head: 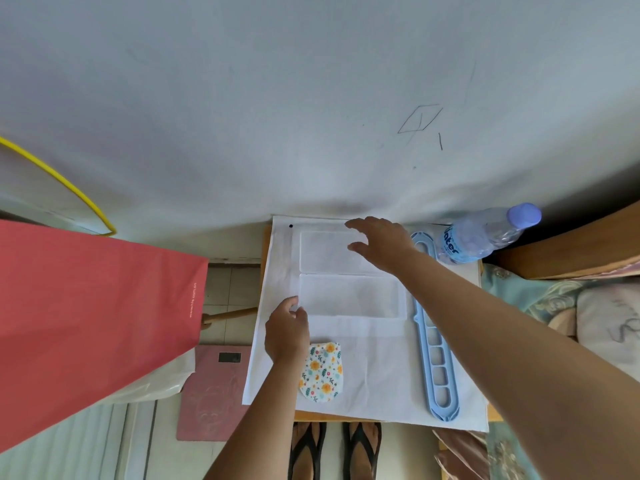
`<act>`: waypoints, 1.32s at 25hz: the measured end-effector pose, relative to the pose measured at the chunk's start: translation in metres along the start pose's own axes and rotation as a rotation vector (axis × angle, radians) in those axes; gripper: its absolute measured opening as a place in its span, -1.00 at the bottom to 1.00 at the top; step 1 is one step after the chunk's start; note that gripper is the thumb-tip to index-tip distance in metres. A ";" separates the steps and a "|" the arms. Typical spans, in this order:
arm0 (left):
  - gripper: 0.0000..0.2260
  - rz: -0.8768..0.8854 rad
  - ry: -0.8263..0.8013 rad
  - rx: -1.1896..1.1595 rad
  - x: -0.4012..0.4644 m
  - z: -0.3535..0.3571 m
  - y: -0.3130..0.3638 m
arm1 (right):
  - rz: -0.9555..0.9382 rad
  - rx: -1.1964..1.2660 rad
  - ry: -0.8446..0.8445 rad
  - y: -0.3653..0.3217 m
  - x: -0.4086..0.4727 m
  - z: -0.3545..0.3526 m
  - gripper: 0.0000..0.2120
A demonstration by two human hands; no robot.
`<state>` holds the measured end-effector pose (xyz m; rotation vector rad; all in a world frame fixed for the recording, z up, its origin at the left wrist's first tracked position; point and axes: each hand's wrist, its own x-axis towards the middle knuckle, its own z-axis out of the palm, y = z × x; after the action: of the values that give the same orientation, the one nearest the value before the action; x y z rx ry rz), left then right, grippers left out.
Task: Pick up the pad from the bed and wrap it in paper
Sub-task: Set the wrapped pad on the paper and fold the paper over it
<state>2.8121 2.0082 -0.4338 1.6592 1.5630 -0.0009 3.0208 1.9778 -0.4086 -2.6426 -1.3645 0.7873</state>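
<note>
The pad [321, 373], a small cloth piece with a flower print, lies on a large white paper sheet [377, 382] spread over a small table. Beyond it on the paper is an open clear plastic case, with a near half [351, 296] and a far half [323, 252]. My left hand [287, 332] is just left of the pad, its wrist over the pad's edge and its fingers curled on the near half's front left corner. My right hand [379, 242] hovers over the far half with fingers spread and holds nothing.
A light blue plastic hanger [434, 344] lies along the paper's right side. A water bottle [485, 235] lies at the far right corner. The bed with patterned bedding [568, 306] is on the right. A red sheet [86, 306] hangs on the left, above a pink scale [207, 393] on the floor.
</note>
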 end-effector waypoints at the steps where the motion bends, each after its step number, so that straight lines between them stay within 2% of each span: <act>1: -0.76 0.002 -0.002 0.008 -0.001 -0.001 0.000 | -0.003 -0.022 -0.010 0.000 -0.001 -0.002 -0.54; 6: -0.73 -0.024 -0.038 0.012 -0.008 -0.012 -0.006 | -0.005 0.010 0.009 -0.001 -0.025 -0.004 -0.49; 9: -0.73 0.007 -0.119 0.118 -0.022 -0.021 -0.026 | -0.026 0.042 0.017 -0.008 -0.066 0.007 -0.49; 11: -0.72 0.111 -0.236 0.272 -0.032 -0.022 -0.042 | -0.051 0.072 -0.017 -0.015 -0.102 0.026 -0.50; 13: -0.61 0.244 -0.295 0.464 -0.040 -0.016 -0.055 | -0.078 0.080 -0.099 -0.024 -0.135 0.054 -0.52; 18: -0.36 0.568 -0.281 0.755 -0.041 0.007 -0.070 | -0.148 0.038 -0.366 -0.042 -0.186 0.124 -0.52; 20: -0.38 0.644 -0.258 0.810 -0.037 0.013 -0.071 | -0.120 0.053 -0.405 -0.044 -0.193 0.137 -0.50; 23: -0.49 0.695 -0.260 0.819 -0.033 0.011 -0.067 | -0.060 0.117 -0.374 -0.046 -0.194 0.140 -0.51; 25: -0.63 0.597 -0.252 0.623 -0.034 0.006 -0.062 | 0.047 0.257 -0.313 -0.045 -0.192 0.132 -0.50; 27: -0.79 0.302 -0.261 0.215 -0.035 -0.002 -0.055 | 0.196 0.438 -0.228 -0.042 -0.189 0.122 -0.46; 30: -0.85 -0.062 -0.319 -0.355 -0.035 -0.013 -0.044 | 0.446 0.818 -0.140 -0.037 -0.182 0.106 -0.39; 33: -0.86 -0.189 -0.343 -0.599 -0.036 -0.016 -0.024 | 0.621 1.260 -0.069 -0.035 -0.166 0.088 -0.60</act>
<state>2.7761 1.9847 -0.4179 0.9822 1.2848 0.0729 2.8747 1.8547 -0.4068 -1.8786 0.1349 1.2160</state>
